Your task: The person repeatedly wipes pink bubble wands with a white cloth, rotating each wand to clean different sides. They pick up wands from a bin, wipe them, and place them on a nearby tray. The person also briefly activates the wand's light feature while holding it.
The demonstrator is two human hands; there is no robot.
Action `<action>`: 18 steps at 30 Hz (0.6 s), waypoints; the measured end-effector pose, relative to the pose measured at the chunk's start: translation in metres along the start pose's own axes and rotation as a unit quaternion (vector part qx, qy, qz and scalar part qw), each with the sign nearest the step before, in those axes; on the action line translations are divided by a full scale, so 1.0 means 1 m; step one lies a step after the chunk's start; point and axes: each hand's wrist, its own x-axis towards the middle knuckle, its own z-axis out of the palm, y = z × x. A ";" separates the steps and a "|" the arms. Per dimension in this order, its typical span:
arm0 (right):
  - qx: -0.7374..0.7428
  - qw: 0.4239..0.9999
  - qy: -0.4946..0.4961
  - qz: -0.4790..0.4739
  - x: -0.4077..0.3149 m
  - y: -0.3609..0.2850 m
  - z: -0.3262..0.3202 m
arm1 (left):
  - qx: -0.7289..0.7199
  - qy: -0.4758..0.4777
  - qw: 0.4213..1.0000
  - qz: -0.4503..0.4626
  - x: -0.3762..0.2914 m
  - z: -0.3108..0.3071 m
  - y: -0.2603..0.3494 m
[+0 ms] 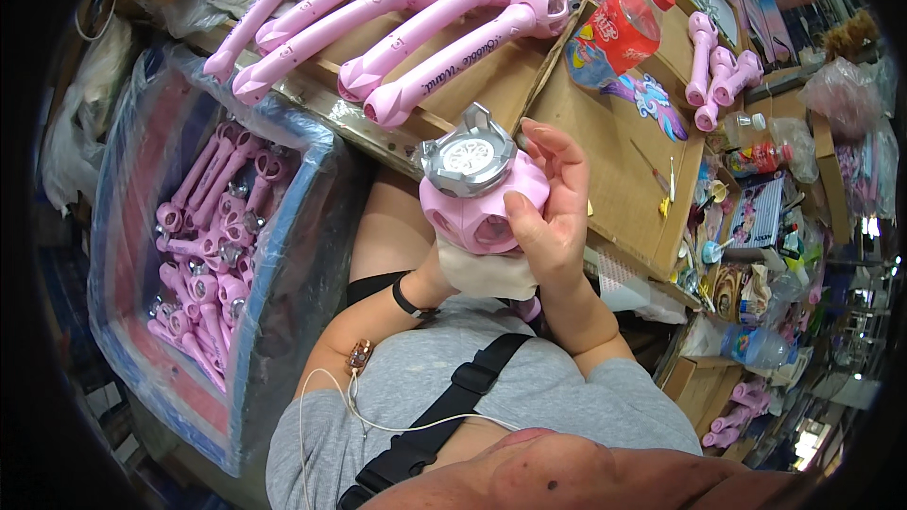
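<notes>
A pink bubble wand [482,216] is held upright before my chest, its round head facing up at me. A grey claw-like cap [471,156] with a white patterned disc sits on top of the head. My right hand [556,205] is wrapped around the head's right side, thumb pressed on the pink shell and fingers curled loosely behind. From the left, my left hand [441,273] reaches under the head; its fingers are hidden behind a cream cloth [487,273] and the wand. Part of a pink handle [526,309] shows below the cloth.
Several pink wands [453,57] lie across a cardboard-covered table [623,184]. A plastic-lined bin [273,283] at left holds many more. A red-labelled bottle [616,35], a butterfly-wing piece [648,103], a screwdriver [655,173] and short pink handles [719,78] lie right.
</notes>
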 end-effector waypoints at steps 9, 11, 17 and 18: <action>0.075 0.994 -0.077 0.016 -0.011 0.019 -0.022 | 0.360 0.036 0.929 0.078 -0.003 0.018 0.016; 0.032 0.997 -0.066 -0.005 -0.015 0.018 -0.022 | 0.397 -0.025 0.917 0.035 -0.005 0.018 0.018; 0.112 0.991 -0.019 0.075 -0.034 0.035 -0.022 | 0.348 0.023 0.932 0.096 -0.010 0.009 0.016; 0.088 0.994 0.027 0.065 -0.041 0.042 -0.022 | 0.353 0.024 0.930 0.098 -0.010 0.002 0.017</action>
